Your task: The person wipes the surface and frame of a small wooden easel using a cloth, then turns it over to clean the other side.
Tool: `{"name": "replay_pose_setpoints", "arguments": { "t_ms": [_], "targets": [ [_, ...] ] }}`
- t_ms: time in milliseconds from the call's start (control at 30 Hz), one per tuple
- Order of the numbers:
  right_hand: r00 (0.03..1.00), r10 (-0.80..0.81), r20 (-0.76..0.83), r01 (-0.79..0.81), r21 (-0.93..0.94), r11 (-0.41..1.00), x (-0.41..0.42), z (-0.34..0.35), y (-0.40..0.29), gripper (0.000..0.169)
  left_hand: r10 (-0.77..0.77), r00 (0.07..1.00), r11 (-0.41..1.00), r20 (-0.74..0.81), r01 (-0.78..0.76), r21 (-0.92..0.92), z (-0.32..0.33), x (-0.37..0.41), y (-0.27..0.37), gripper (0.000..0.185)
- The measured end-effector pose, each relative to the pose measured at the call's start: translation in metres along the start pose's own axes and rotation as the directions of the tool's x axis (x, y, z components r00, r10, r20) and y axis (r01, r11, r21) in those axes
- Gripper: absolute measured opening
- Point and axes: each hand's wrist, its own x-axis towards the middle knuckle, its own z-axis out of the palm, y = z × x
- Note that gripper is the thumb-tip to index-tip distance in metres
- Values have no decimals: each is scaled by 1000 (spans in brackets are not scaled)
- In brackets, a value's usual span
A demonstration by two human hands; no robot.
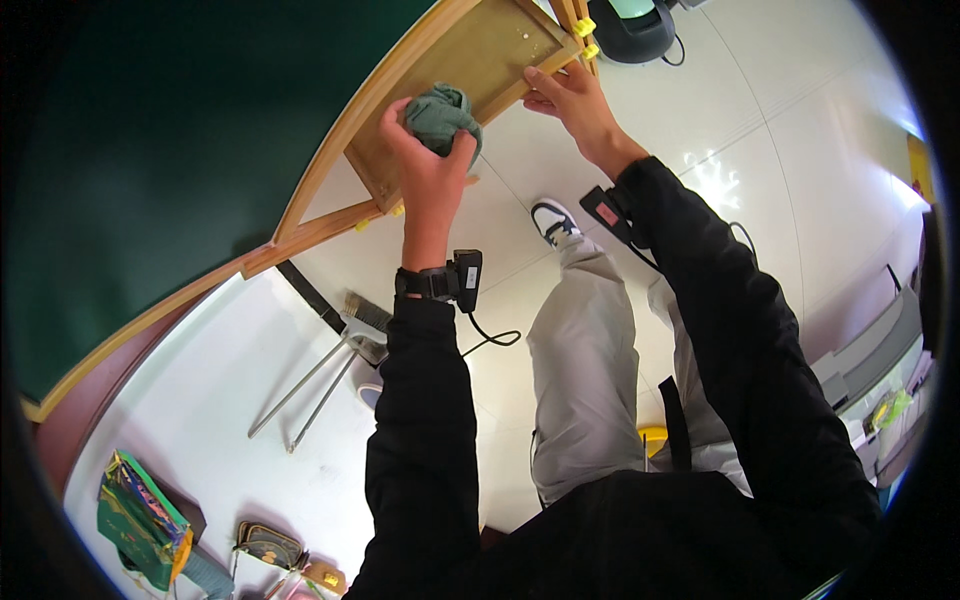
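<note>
A crumpled green cloth (439,116) is bunched in my left hand (431,161), thumb and fingers wrapped around it. Below the cloth lies the shallow wooden tray (480,56), attached along the lower frame of a green chalkboard (187,112). White crumbs, possibly chalk, dot the tray's floor toward its right end. My right hand (574,105) grips the tray's near rim close to that end, with the thumb on top and some fingers underneath. The underside of the cloth is hidden.
Yellow knobs (584,28) stick out beside the tray's right end. A broom and dustpan (364,326) lie at left on a white surface, with a green bag (142,517) and a small pouch (270,545) farther down. A black bin-like object (634,34) stands at upper right.
</note>
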Motion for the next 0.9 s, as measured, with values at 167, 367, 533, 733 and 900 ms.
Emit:
{"name": "replay_pose_setpoints", "arguments": {
  "t_ms": [167, 367, 533, 733, 900],
  "targets": [
    [999, -1, 41, -1, 49, 999, -1, -3, 7, 37, 130, 984, 984, 119, -143, 106, 10, 52, 7, 51],
    [997, 32, 76, -38, 68, 997, -2, -2, 2, 38, 477, 845, 745, 240, -534, 400, 51, 128, 3, 48],
    [991, -50, 121, 42, 63, 997, 1, -8, 5, 40, 562, 827, 678, -28, -441, 588, 84, 177, -9, 54],
    [974, -70, 213, 70, 8, 998, 8, -17, -3, 42, 725, 661, 504, 193, -701, 505, 68, 228, -11, 43],
    [971, -58, 231, 49, 44, 998, 6, -18, 3, 43, 566, 735, 550, 374, -675, 492, 60, 215, -21, 43]
  ]
}}
